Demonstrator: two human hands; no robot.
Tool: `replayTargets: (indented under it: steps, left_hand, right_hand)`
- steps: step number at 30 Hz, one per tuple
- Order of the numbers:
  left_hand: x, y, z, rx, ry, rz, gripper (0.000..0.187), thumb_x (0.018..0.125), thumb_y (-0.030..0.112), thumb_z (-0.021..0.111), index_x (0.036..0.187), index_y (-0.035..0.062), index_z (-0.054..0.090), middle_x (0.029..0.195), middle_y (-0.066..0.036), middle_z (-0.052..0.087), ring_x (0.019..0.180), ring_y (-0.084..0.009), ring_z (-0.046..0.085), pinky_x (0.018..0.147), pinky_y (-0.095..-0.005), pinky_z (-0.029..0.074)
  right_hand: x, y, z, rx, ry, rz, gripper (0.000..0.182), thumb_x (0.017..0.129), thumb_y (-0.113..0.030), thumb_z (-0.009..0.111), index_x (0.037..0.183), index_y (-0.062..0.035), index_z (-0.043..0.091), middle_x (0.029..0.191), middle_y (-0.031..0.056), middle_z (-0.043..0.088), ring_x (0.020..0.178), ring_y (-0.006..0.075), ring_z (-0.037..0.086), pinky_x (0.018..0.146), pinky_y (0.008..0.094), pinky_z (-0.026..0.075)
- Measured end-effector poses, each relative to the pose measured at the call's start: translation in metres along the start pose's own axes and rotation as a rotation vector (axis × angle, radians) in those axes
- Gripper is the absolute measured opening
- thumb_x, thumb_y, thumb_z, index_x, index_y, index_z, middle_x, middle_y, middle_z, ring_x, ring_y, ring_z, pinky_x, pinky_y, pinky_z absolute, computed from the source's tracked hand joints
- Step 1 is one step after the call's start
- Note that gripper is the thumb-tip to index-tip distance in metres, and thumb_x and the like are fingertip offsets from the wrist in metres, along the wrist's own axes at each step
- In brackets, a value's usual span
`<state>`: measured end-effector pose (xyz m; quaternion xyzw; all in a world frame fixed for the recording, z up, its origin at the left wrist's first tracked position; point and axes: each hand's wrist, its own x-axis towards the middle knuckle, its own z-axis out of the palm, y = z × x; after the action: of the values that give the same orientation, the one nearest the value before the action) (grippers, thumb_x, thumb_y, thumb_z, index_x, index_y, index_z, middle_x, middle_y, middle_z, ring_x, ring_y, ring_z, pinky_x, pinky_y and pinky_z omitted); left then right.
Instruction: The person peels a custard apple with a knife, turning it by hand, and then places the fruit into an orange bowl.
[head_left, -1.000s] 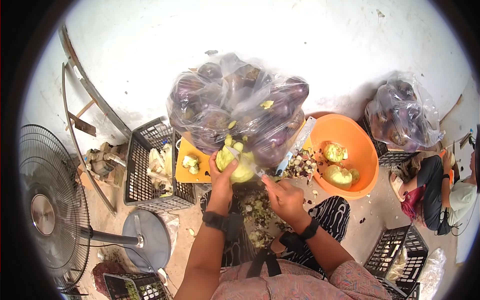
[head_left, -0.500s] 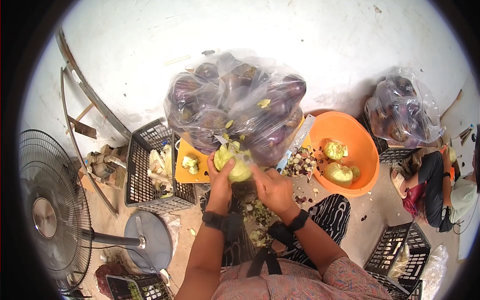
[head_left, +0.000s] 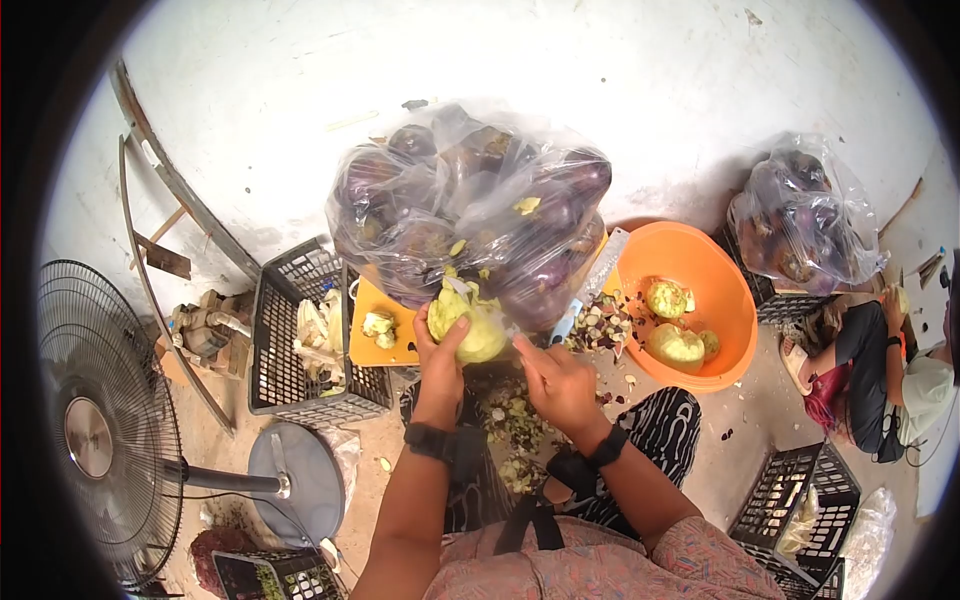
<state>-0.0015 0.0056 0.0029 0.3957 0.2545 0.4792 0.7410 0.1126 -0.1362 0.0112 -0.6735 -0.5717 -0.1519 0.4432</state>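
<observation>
Plastic bag (head_left: 470, 215) of purple vegetables (head_left: 586, 174), with handwork being done in front.

Just before the bag, a pale green vegetable (head_left: 484, 337) is being clamped by the fingers of the left hand (head_left: 441, 352); beside it, a blurred knife (head_left: 510, 332) is being gripped by the right hand's (head_left: 562, 386) curled fingers.

**Purple, Orange, Pale Green**

My vegetable (head_left: 482, 338) shows pale yellow-green, the bagged vegetables (head_left: 548, 278) deep purple; the board (head_left: 398, 350) is yellow-orange, the basin (head_left: 738, 340) orange, the wall (head_left: 600, 50) white. White squiggles line my black trousers (head_left: 670, 430); a fine multicoloured pattern covers my dusty-pink shirt (head_left: 570, 572).
</observation>
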Motion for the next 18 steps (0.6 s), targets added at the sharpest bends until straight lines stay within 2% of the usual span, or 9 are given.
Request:
replayTargets:
  steps: [7,9,12,13,15,18]
  left_hand:
    - [-0.004,0.005,0.004,0.005,0.008,-0.023,0.052,0.09,0.008,0.063,0.134,0.0098,0.036,0.125,-0.01,0.052,0.114,-0.0236,0.056,0.094,-0.0393,0.051]
    - [-0.005,0.006,0.006,0.007,0.011,-0.022,0.052,0.09,0.008,0.062,0.134,0.0099,0.036,0.125,-0.01,0.052,0.114,-0.0234,0.056,0.094,-0.0392,0.051]
    - [-0.004,0.006,0.006,-0.004,0.024,-0.019,0.055,0.088,0.007,0.066,0.134,0.0091,0.036,0.124,-0.011,0.052,0.112,-0.0225,0.056,0.091,-0.0377,0.052]
    - [-0.003,0.005,0.006,-0.017,0.035,-0.019,0.06,0.086,0.007,0.069,0.134,0.0081,0.035,0.123,-0.011,0.052,0.111,-0.0218,0.057,0.089,-0.0363,0.053]
    - [-0.003,0.005,0.005,-0.031,0.029,-0.022,0.06,0.085,0.007,0.069,0.135,0.0083,0.035,0.124,-0.011,0.052,0.111,-0.022,0.057,0.089,-0.0364,0.053]
    - [-0.002,0.004,0.003,-0.045,0.015,-0.024,0.06,0.085,0.007,0.069,0.135,0.0086,0.034,0.125,-0.011,0.051,0.112,-0.0225,0.057,0.09,-0.0368,0.052]
  right_hand:
    - [0.015,-0.005,0.009,0.045,0.005,0.046,0.038,0.083,-0.013,0.066,0.121,-0.0192,0.066,0.068,0.0076,0.054,0.053,0.0271,0.057,0.047,0.0387,0.045]
    - [0.023,-0.006,0.011,0.058,-0.002,0.073,0.033,0.083,-0.009,0.066,0.115,-0.0159,0.069,0.07,0.0109,0.062,0.056,0.0297,0.061,0.05,0.0378,0.049]
    - [0.031,-0.007,0.014,0.08,-0.026,0.095,0.032,0.084,-0.008,0.064,0.115,-0.0165,0.07,0.073,0.0127,0.063,0.061,0.0316,0.063,0.054,0.0386,0.051]
    - [0.033,-0.005,0.017,0.08,-0.026,0.095,0.032,0.084,-0.008,0.064,0.115,-0.0165,0.07,0.073,0.0127,0.063,0.061,0.0316,0.063,0.054,0.0386,0.051]
    - [0.034,0.0,0.025,0.113,0.026,0.032,0.036,0.085,-0.014,0.064,0.121,-0.0205,0.067,0.066,0.0096,0.054,0.055,0.0307,0.058,0.049,0.0412,0.046]
    - [0.032,0.002,0.025,0.164,0.039,0.04,0.036,0.085,-0.015,0.064,0.121,-0.0207,0.066,0.066,0.01,0.055,0.056,0.0309,0.058,0.05,0.0418,0.046]
